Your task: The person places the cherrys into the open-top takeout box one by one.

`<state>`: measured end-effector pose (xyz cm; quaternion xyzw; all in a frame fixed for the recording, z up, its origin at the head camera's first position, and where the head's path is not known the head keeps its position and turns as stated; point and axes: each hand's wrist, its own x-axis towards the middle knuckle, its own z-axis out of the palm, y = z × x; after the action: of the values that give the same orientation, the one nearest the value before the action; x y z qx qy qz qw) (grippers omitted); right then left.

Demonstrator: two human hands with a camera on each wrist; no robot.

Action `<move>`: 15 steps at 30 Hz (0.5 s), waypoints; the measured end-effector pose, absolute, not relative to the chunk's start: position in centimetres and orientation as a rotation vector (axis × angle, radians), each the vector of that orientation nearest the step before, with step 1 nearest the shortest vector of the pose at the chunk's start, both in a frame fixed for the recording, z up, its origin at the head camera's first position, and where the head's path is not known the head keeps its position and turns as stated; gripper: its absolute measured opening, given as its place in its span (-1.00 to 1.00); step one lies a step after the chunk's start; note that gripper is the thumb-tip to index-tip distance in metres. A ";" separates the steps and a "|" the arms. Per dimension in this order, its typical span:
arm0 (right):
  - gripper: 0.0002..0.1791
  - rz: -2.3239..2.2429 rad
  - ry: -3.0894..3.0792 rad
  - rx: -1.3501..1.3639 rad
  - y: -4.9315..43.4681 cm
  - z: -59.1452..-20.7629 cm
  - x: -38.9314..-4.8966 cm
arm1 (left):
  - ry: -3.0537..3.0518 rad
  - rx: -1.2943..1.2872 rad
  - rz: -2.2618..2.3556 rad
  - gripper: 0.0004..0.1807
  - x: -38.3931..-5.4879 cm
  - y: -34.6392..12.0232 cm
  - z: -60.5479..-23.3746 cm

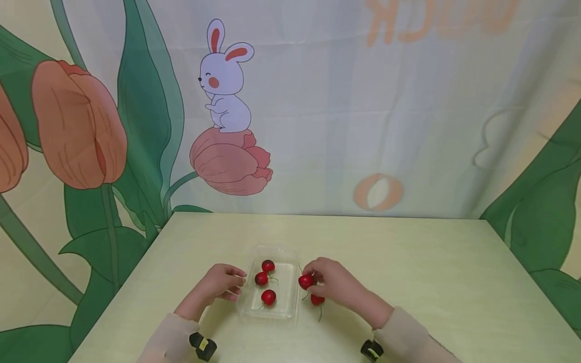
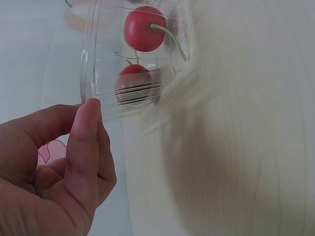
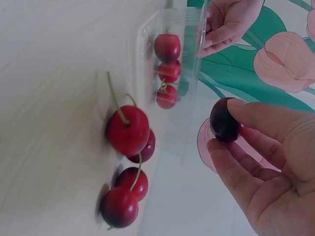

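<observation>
"Three cherries (image 1: 269, 297) logged inside the clear tray (image 1: 286, 287). Layout?"

"Two close together toward the far end, one nearer me. All sit left of the tray's middle; the tray rests on the pale worktop (image 1: 408, 267)."

"State of your right grip?"

"Narrow. My right hand (image 1: 338, 285) pinches one dark cherry (image 3: 224, 120) between thumb and fingertips. I hold it clear of the worktop, just right of the tray."

"Left?"

"Narrow too: my left hand (image 1: 218, 283) is at the tray's left edge, thumb and finger pinching the rim."

"Loose cherries (image 3: 129, 132)?"

"Four on the worktop beside the tray, below my right hand, some green stems visible. Count taken from the right wrist view; in the head view my fingers probably hide part of the group."

"Surroundings?"

"Pale sleeves (image 1: 408, 333) on both arms, a dark wrist device (image 1: 202, 346) at each cuff. Behind the worktop, a printed backdrop (image 1: 313, 151): white rabbit (image 1: 227, 101) on a pink tulip (image 1: 229, 164), larger orange tulips (image 1: 79, 126) at left."
</observation>
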<state>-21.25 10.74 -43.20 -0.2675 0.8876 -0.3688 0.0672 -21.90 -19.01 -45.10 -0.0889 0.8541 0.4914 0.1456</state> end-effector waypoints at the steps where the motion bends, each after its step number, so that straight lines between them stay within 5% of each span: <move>1: -0.76 -1.114 2.677 -0.807 10.5 -43.2 -21.3 | 2.460 -0.256 1.417 -0.71 -21.9 -19.0 -45.1; 15: -0.75 -1.126 2.666 -0.872 7.1 -43.2 -21.2 | 2.442 -0.263 1.451 -0.72 -21.9 -19.1 -45.4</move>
<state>-21.19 7.10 -43.21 -0.2881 0.8804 -0.3718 0.0596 -21.91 -19.14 -45.36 -0.0914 0.8471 0.5033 0.1439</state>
